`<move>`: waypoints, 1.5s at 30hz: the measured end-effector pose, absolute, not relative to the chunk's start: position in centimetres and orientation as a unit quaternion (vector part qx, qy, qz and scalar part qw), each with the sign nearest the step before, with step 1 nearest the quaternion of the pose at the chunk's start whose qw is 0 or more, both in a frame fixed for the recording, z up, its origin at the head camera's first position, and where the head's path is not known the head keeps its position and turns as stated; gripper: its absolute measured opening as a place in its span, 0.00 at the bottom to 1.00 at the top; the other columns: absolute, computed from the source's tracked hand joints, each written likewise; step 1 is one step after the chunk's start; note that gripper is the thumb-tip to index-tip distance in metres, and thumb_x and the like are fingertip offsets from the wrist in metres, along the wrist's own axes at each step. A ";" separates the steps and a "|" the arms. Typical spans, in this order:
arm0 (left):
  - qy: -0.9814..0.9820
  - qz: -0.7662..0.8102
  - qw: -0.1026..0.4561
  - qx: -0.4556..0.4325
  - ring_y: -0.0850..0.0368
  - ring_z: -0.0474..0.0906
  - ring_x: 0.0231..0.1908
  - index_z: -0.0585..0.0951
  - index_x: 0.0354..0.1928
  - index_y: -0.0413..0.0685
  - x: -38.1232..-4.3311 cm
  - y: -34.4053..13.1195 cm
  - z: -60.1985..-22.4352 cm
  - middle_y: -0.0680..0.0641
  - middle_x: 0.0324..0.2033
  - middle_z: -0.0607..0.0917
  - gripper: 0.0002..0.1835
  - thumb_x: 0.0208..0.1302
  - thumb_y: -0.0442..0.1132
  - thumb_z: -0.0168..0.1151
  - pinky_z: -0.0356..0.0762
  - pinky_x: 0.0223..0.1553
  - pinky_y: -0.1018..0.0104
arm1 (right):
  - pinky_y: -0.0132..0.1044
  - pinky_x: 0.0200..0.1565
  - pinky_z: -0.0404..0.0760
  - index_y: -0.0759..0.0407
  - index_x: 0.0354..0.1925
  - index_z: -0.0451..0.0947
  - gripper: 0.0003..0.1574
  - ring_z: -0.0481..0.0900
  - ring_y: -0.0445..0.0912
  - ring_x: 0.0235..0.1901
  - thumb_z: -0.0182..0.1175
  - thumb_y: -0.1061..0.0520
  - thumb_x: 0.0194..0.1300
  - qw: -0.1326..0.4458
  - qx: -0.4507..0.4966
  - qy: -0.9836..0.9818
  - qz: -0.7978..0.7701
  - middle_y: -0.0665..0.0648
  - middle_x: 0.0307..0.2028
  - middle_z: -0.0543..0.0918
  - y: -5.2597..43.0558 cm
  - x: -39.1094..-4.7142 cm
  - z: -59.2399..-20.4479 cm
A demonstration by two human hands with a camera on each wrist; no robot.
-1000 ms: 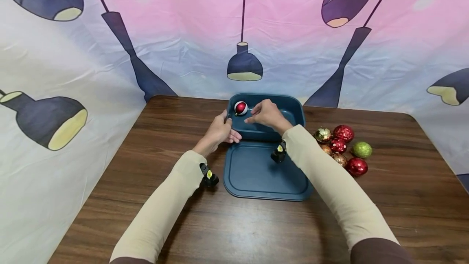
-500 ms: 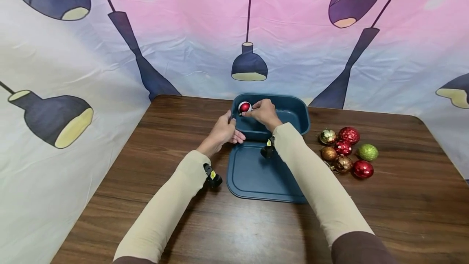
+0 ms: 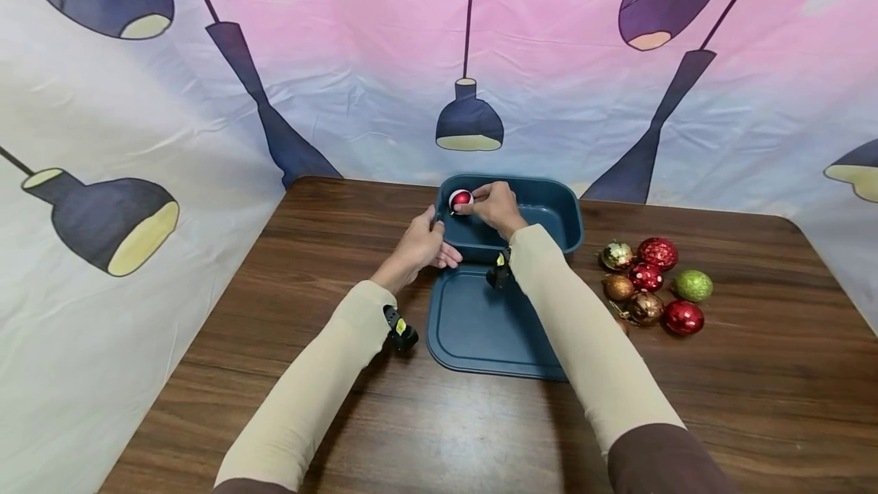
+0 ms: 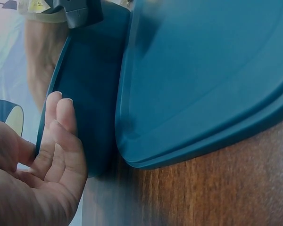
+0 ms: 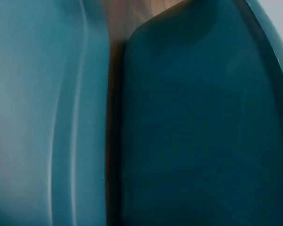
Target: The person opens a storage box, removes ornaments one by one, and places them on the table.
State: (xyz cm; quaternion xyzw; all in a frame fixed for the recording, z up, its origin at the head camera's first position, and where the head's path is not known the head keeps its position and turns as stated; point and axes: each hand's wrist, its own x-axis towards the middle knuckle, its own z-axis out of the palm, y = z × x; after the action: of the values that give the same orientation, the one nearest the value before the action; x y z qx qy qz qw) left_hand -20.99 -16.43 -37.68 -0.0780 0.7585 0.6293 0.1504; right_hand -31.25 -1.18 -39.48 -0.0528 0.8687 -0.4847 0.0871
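Observation:
In the head view, a dark teal box (image 3: 549,217) stands at the back of the table. My right hand (image 3: 499,210) reaches inside it, thumb and forefinger pinching a red and white Christmas ball (image 3: 463,198) near the left end. My left hand (image 3: 420,244) rests against the box's front left corner. The left wrist view shows its fingers (image 4: 66,155) fairly straight along the outer wall. Directly in front of the box lies its flat teal lid (image 3: 480,326), partly covered by my right forearm. The right hand is hidden in the right wrist view, which shows lid and box wall.
Several Christmas balls lie clustered right of the box, among them a green ball (image 3: 693,285) and a red ball (image 3: 683,318). Both stand on the brown wooden table (image 3: 288,280). A printed cloth (image 3: 384,120) hangs close behind the table's back edge.
My right hand has moved left inside the box, from apart to the red and white ball, and now pinches it. The left hand stays at the corner. The head view has shifted slightly.

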 end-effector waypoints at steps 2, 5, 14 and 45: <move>0.758 0.630 0.153 -0.079 0.55 0.86 0.23 0.38 0.82 0.52 -20.9 -16.4 -37.6 0.39 0.29 0.88 0.33 0.85 0.44 0.36 0.81 0.27 0.71 | 0.47 0.55 0.80 0.68 0.56 0.81 0.31 0.80 0.55 0.49 0.76 0.54 0.59 0.089 -0.053 0.867 -0.487 0.63 0.47 0.85 -1.1 -31.3 -39.6; 0.758 0.628 0.155 -0.081 0.54 0.86 0.24 0.38 0.82 0.53 -20.9 -16.3 -37.6 0.39 0.30 0.88 0.33 0.85 0.44 0.37 0.80 0.27 0.71 | 0.48 0.54 0.80 0.68 0.57 0.81 0.32 0.80 0.56 0.48 0.76 0.53 0.59 0.091 -0.055 0.865 -0.490 0.64 0.48 0.84 -1.0 -31.3 -39.6; 0.769 0.618 0.145 -0.074 0.55 0.85 0.22 0.36 0.82 0.50 -21.3 -16.4 -37.6 0.39 0.27 0.87 0.33 0.85 0.43 0.36 0.80 0.26 0.70 | 0.47 0.54 0.80 0.68 0.59 0.80 0.31 0.79 0.56 0.51 0.74 0.55 0.62 0.103 -0.066 0.868 -0.481 0.65 0.52 0.82 0.1 -31.1 -38.2; 0.771 0.616 0.145 -0.066 0.56 0.85 0.22 0.35 0.82 0.50 -21.6 -16.8 -37.7 0.39 0.29 0.88 0.33 0.85 0.42 0.35 0.81 0.27 0.70 | 0.49 0.47 0.83 0.65 0.52 0.85 0.25 0.85 0.54 0.45 0.75 0.52 0.61 0.048 -0.179 0.895 -0.407 0.64 0.46 0.87 11.1 -25.2 -32.0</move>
State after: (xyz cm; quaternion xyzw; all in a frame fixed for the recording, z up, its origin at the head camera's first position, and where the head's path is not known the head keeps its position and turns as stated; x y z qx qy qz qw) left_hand -21.60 -16.77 -37.73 -0.0665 0.7710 0.6164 0.1454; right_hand -25.15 11.14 -31.99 -0.1790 0.8945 -0.4068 0.0480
